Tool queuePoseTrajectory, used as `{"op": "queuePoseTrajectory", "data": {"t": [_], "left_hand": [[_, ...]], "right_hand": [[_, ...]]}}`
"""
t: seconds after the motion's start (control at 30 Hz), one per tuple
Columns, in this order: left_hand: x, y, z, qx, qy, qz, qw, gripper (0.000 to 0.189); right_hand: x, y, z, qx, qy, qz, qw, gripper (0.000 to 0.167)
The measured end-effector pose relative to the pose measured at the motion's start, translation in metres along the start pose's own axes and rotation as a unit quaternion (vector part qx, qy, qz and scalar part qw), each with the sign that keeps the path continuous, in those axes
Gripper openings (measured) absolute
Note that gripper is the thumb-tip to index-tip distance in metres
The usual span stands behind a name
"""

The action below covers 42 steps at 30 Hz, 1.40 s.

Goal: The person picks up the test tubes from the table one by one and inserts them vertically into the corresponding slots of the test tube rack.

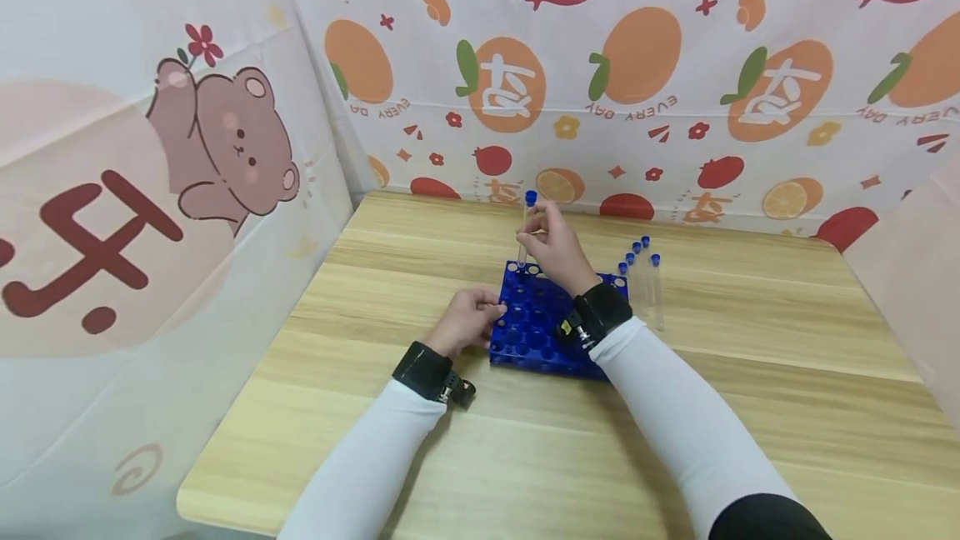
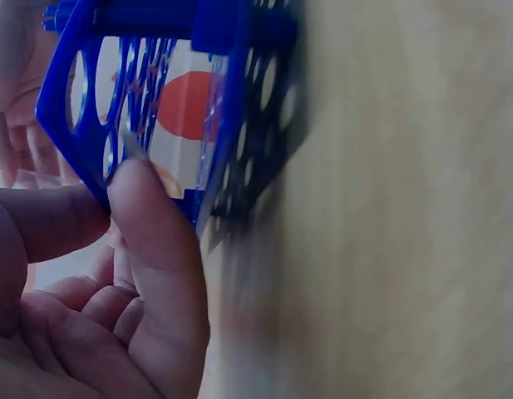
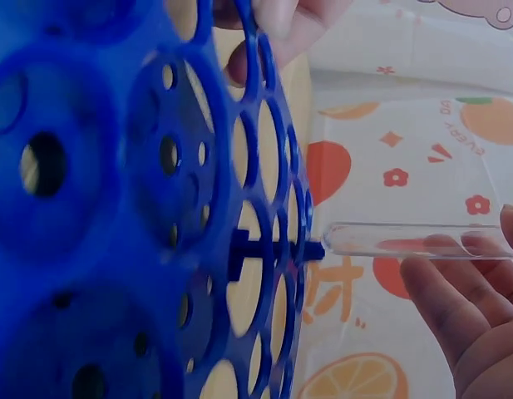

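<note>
One clear, slender tube with a blue cap (image 1: 527, 216), held over the far left corner of the rack; long axis near upright, leaning slightly, cap uppermost, rounded closed end pointing down at a corner hole. Whether that end has entered the hole cannot be told; the right wrist view puts it just beside the top plate, the cap out of frame. Right hand (image 1: 558, 250): thumb and fingers closed in a pinch on the tube. One blue plastic multi-hole rack (image 1: 534, 317), upright on the desk, its near right part hidden by the right forearm. Left hand (image 1: 467, 319): thumb and forefinger nipping the rack's left edge, other fingers curled. Five further clear tubes with blue caps (image 1: 656, 260), grouped by the rack's right side, caps toward the far edge; the lower lengths of four are hard to make out. Two black wrist bands (image 1: 422, 371) with small cameras, over white sleeves (image 1: 675, 415); a black shape cut off at the bottom edge. One pale wood-grain desk (image 1: 765, 340). Rear: white fruit-print cloth (image 1: 566, 77), lettered "EVERY DAY" repeatedly, white characters on oranges, upper motifs cropped. Left: pale cloth with a brown bear (image 1: 251, 136) and a large dark-red character, inverted.
</note>
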State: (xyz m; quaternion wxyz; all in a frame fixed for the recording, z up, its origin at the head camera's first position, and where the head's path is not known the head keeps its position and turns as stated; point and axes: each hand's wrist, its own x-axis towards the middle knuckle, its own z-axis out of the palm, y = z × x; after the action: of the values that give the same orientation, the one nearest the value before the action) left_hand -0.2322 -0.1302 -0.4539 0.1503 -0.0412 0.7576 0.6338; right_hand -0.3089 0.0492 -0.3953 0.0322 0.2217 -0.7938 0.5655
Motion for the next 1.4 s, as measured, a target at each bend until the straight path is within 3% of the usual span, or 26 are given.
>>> {"op": "queuePoseTrajectory", "data": {"t": [0.5,1.07,1.4], "left_hand": [[0.001,0.004,-0.006,-0.028,-0.025,-0.042,0.9984,0.025],[-0.001,0.000,-0.006,-0.040,-0.024,-0.046,0.9978,0.025],[-0.002,0.002,-0.005,-0.039,-0.025,-0.041,0.9981,0.025]], "right_hand": [[0.003,-0.001,0.009,-0.040,-0.016,-0.009,0.9990,0.038],[0.002,0.004,0.018,-0.048,-0.019,0.005,0.9986,0.034],[0.001,0.002,0.016,-0.069,-0.029,0.037,0.9965,0.034]]}}
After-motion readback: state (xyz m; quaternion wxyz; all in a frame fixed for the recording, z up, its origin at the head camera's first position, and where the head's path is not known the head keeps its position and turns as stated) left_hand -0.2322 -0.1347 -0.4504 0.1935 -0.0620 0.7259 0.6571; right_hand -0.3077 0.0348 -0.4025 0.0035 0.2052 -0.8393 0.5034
